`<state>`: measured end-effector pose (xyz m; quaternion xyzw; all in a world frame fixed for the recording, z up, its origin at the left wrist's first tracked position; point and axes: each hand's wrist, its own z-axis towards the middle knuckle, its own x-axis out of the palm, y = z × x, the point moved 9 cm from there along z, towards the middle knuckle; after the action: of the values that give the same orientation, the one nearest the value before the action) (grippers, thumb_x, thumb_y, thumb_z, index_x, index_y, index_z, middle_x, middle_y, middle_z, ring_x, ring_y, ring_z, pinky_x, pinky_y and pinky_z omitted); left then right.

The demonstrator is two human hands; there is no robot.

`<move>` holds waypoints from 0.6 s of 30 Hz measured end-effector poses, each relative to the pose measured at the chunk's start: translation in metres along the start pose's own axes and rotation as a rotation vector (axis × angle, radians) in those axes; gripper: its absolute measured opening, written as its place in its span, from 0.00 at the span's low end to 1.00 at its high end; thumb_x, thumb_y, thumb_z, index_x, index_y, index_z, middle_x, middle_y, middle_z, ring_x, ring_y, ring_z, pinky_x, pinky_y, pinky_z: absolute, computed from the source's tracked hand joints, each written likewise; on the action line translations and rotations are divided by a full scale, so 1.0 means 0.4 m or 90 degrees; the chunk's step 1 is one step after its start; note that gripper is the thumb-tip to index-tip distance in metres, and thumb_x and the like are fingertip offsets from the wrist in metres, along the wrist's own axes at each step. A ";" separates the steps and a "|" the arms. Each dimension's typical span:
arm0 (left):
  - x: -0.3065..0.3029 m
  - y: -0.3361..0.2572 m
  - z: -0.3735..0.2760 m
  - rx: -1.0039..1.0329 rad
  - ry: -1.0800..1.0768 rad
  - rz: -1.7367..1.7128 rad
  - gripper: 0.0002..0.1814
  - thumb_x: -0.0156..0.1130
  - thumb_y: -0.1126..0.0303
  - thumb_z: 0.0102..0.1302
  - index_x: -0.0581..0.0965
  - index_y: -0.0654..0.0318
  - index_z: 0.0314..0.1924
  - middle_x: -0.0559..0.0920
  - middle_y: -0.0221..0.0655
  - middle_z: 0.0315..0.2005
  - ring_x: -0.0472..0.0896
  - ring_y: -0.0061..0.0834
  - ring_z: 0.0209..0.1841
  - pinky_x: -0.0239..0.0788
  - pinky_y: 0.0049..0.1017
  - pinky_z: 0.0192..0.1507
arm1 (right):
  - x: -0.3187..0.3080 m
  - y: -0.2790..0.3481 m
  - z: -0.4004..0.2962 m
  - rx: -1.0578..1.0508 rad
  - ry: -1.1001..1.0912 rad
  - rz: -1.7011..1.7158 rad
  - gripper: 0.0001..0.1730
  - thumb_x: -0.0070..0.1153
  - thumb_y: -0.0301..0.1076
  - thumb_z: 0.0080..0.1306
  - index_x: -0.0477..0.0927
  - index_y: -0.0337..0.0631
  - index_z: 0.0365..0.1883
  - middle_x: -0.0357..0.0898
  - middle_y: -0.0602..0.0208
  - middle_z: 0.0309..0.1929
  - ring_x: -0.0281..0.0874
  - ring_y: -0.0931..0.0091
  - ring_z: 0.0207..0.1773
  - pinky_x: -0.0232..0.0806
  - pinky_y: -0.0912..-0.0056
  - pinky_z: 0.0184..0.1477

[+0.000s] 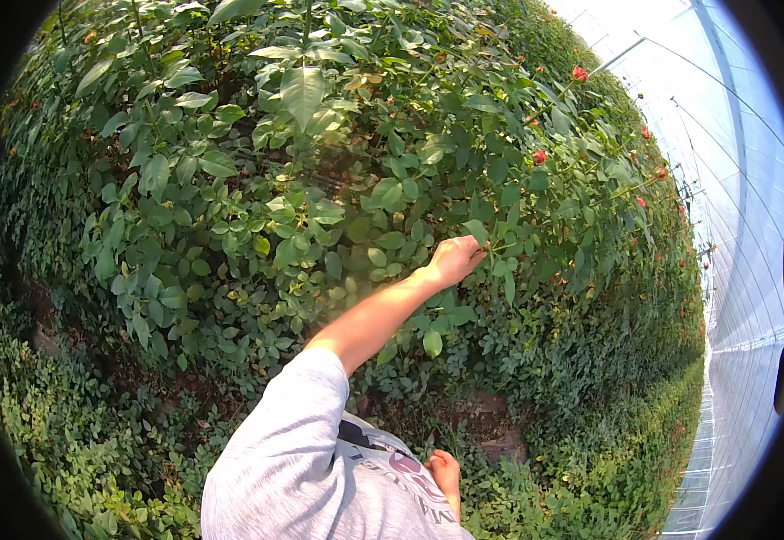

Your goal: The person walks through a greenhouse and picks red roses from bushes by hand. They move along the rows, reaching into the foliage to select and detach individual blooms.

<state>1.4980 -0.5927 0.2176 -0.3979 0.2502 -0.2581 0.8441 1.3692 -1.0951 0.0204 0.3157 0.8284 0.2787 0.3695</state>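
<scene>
My left hand reaches out over the rose bushes, its fingertips pinched together at a leafy green rose stem. Leaves stand just beyond the fingers, and the exact point of grip is partly hidden. Low in the view, my right hand is held close to the front of my grey T-shirt with its fingers curled; whether it holds anything cannot be made out. Red rose blooms, one of them a rose bloom up and right of my left hand, show among the foliage.
Dense rose foliage fills the bed ahead. A lower strip of greenery runs along the near side, with brown soil between. At the right rises the greenhouse's translucent plastic film wall.
</scene>
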 end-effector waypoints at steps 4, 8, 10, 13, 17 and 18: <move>-0.035 -0.016 0.008 0.053 -0.012 0.113 0.06 0.58 0.72 0.53 0.70 0.63 0.29 0.73 0.39 0.26 0.74 0.42 0.32 0.67 0.39 0.30 | 0.023 0.004 0.016 0.017 0.014 -0.007 0.13 0.52 0.28 0.60 0.75 0.34 0.44 0.78 0.67 0.32 0.78 0.78 0.30 0.70 0.79 0.28; -0.039 -0.003 0.017 -0.002 0.050 0.142 0.08 0.60 0.72 0.52 0.70 0.62 0.31 0.73 0.38 0.27 0.74 0.42 0.32 0.67 0.38 0.31 | 0.065 0.048 0.001 0.001 0.039 -0.067 0.15 0.52 0.29 0.60 0.75 0.32 0.45 0.79 0.64 0.33 0.77 0.77 0.31 0.70 0.77 0.31; -0.048 -0.022 0.016 0.009 0.059 0.129 0.08 0.60 0.73 0.51 0.70 0.62 0.30 0.73 0.38 0.27 0.74 0.43 0.31 0.67 0.38 0.31 | 0.077 0.074 -0.005 -0.006 0.043 -0.091 0.16 0.53 0.30 0.60 0.75 0.31 0.45 0.79 0.62 0.34 0.77 0.76 0.31 0.70 0.77 0.32; -0.039 -0.045 0.007 0.094 0.033 0.159 0.09 0.61 0.74 0.48 0.71 0.61 0.29 0.73 0.36 0.27 0.75 0.40 0.31 0.67 0.36 0.30 | 0.076 0.077 0.002 0.010 0.029 -0.083 0.16 0.53 0.29 0.60 0.75 0.31 0.45 0.79 0.63 0.34 0.77 0.77 0.31 0.69 0.78 0.30; -0.017 -0.062 0.013 0.153 0.080 0.257 0.06 0.60 0.74 0.42 0.74 0.63 0.24 0.76 0.35 0.32 0.75 0.36 0.36 0.68 0.31 0.35 | 0.050 0.032 0.033 0.033 0.005 -0.039 0.17 0.53 0.29 0.59 0.75 0.31 0.46 0.79 0.64 0.34 0.77 0.78 0.30 0.69 0.78 0.28; -0.018 -0.064 0.019 0.151 0.099 0.283 0.06 0.60 0.74 0.42 0.74 0.63 0.24 0.76 0.37 0.31 0.76 0.37 0.36 0.69 0.32 0.35 | 0.056 0.034 0.032 0.040 0.005 -0.033 0.16 0.53 0.29 0.59 0.75 0.31 0.46 0.79 0.65 0.33 0.77 0.78 0.30 0.69 0.78 0.28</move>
<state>1.4914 -0.5980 0.2438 -0.2107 0.3637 -0.1236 0.8989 1.3719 -1.0672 0.0127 0.3044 0.8462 0.2438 0.3631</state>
